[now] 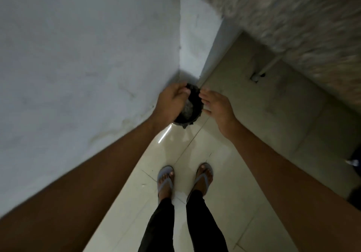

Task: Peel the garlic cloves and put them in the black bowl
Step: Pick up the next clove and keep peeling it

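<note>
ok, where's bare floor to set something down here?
Free: the pale tile floor between the feet and the black container, and the tiles right of the right hand toward the pipe. Crowded: the wall corner, where both hands, left hand included, flank the container.

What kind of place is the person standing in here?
Probably a bare indoor corner of a home: glossy pale floor tiles, a plain painted wall, and a black container standing on the floor where they meet.
</note>
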